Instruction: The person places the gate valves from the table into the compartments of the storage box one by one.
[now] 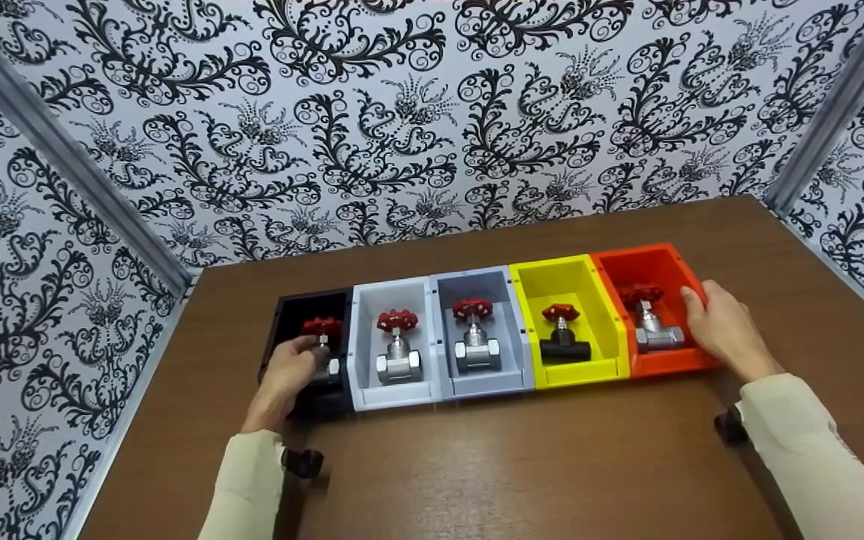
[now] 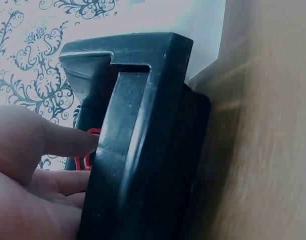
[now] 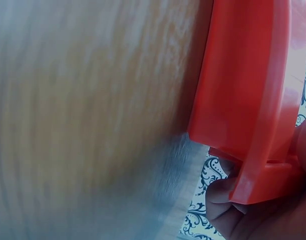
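A row of joined bins lies across the table. My left hand [image 1: 288,373] grips the side of the black bin [image 1: 331,403] at the left end, its thumb reaching over the wall. Partly behind that hand is a valve [image 1: 322,327] with a red handwheel. In the left wrist view, the thumb [image 2: 67,140] lies against the black bin [image 2: 125,125]. At the other end my right hand [image 1: 724,330] holds the red bin [image 1: 638,264] by its outer wall. Its fingers [image 3: 220,192] curl round the edge in the right wrist view. Inside sits a silver valve [image 1: 658,337].
Between the end bins stand a white bin [image 1: 394,294], a grey bin [image 1: 477,285] and a yellow bin [image 1: 552,279]. The white and grey ones hold silver valves; a black-bodied valve [image 1: 567,349] lies in the yellow. Patterned wall panels [image 1: 372,150] rise behind the brown table [image 1: 522,450].
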Demonstrator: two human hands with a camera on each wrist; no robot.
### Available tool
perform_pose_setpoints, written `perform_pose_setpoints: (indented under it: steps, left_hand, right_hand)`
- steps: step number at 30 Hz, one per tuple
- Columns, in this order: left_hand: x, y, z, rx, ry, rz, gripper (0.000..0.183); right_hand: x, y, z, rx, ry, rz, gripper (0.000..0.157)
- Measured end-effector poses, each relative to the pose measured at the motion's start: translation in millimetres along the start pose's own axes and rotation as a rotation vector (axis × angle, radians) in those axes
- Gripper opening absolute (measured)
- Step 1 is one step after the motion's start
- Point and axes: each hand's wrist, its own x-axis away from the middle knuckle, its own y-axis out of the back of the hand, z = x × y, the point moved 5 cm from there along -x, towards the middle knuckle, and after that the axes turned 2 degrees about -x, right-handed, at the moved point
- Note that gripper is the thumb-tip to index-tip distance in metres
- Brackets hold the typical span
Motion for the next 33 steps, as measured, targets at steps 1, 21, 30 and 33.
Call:
perform_pose_setpoints:
  steps: [1,21,30,33]
  left_hand:
    - [0.2,0.4,-0.1,-0.001,0.003,0.001,0.047]
    - [17.5,6.4,-14.0,-0.032,0.012,0.080,0.063]
    - [27.9,12.0,-28.5,-0.087,-0.028,0.057,0.063]
    - [32.2,16.8,-31.2,-0.104,-0.064,0.029,0.060]
  right_hand:
    - [0,-0.3,0,-0.001,-0.001,-0.001,0.039]
    - [-5,-1.9,-3,-0.009,-0.014,0.040,0.044]
    - [-4,5.1,-4,0.004,-0.002,0.045,0.046]
    - [-6,5.4,-5,0.006,-0.015,0.081,0.050]
